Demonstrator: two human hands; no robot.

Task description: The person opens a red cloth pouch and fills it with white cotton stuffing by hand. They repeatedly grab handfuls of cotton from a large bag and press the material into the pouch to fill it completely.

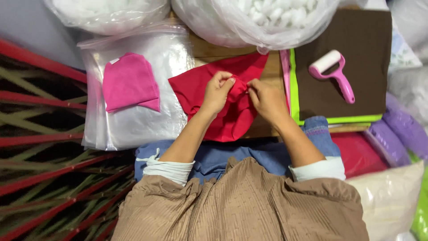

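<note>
A red fabric piece (209, 85) lies on a wooden board in front of me. My left hand (217, 93) pinches a fold of the red fabric near its middle. My right hand (266, 99) grips the same fold from the right, fingertips almost touching the left hand's. Both hands are closed on the cloth. Part of the fabric is hidden under my hands.
A pink fabric piece (129, 82) rests on a stack of clear plastic bags (138, 120) at the left. Two big bags of white stuffing (263, 22) sit at the back. A pink lint roller (333, 73) lies on brown felt (361, 40). Cushions (388, 196) lie at the right.
</note>
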